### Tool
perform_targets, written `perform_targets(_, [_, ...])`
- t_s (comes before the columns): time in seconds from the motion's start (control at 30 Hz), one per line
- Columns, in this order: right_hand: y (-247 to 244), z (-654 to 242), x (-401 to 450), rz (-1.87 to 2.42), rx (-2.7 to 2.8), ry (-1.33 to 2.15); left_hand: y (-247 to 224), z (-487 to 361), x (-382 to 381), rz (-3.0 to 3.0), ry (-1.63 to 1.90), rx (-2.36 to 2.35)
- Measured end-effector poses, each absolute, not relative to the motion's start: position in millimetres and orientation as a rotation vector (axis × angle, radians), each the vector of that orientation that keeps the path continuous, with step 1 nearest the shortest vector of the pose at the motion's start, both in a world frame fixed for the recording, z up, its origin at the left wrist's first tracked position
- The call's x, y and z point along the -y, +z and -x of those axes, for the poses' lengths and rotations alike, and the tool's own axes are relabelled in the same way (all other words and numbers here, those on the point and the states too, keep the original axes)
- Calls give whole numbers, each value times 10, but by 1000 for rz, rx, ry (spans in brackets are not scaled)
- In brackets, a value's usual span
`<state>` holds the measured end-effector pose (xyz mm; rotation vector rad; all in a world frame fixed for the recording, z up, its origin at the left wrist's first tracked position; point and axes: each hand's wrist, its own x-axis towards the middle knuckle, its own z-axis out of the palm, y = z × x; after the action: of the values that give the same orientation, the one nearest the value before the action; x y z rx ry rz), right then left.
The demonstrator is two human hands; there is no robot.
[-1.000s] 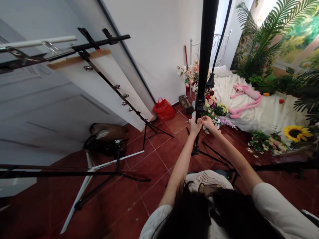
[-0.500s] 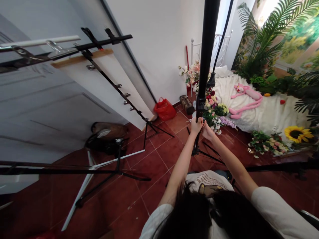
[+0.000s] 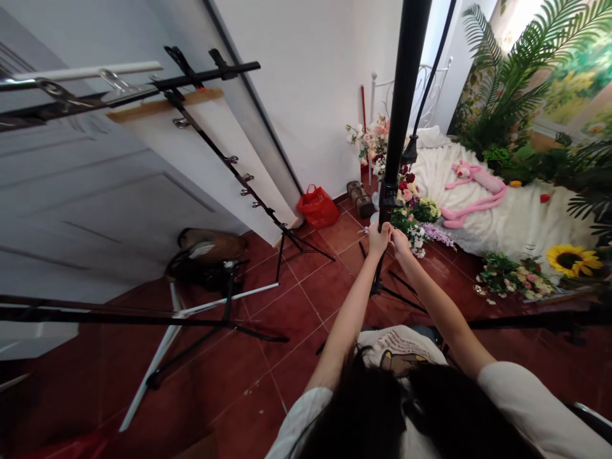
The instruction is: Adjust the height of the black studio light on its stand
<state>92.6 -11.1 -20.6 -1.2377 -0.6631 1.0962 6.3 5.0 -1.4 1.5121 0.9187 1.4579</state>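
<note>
A black light stand (image 3: 399, 108) rises steeply in front of me, its tripod legs spread on the floor. My left hand (image 3: 379, 239) is wrapped round its lower column, just under a black clamp collar (image 3: 389, 193). Close against the column on the right is my right hand (image 3: 398, 241), its fingers pinched together beside the left thumb. Whatever lies between those fingers is hidden. A black cable with a plug (image 3: 410, 152) hangs down along the column.
At right, a white-draped bed (image 3: 430, 185) holds a pink plush toy (image 3: 482, 185), with artificial flowers (image 3: 521, 277) around it. Left stand a clip-hung backdrop roll (image 3: 215, 140), a red bag (image 3: 319, 207) and white tubes (image 3: 148, 382) on the tiled floor (image 3: 296, 357).
The view has shifted slightly, so the surroundings sit a little farther right. Both hands stay at the same part of the stand, with the right fingers slightly changed in pose.
</note>
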Motion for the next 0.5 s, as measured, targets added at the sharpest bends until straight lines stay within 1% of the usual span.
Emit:
perform_targets(0.1, [-194,-948,214,1280,638,1091,-57,-67,-21,-1532,1515,-969])
perform_targets(0.2, [-184,-1023,387,1261,660,1169,-173,-82,89,-1503,1547,-1128])
perform_targets(0.33, [-234,-1221,730,1225,613,1275,-551,-87,417,-1438,1477,-1319])
perform_targets(0.43, [-343,-1409,1039,1227,532,1329,-998,-30,775,-1367,1307,-1444])
perform_targets(0.5, [-436,-1525,1250,1226,463,1330,-1314,27,1035,-1282,997,-1548])
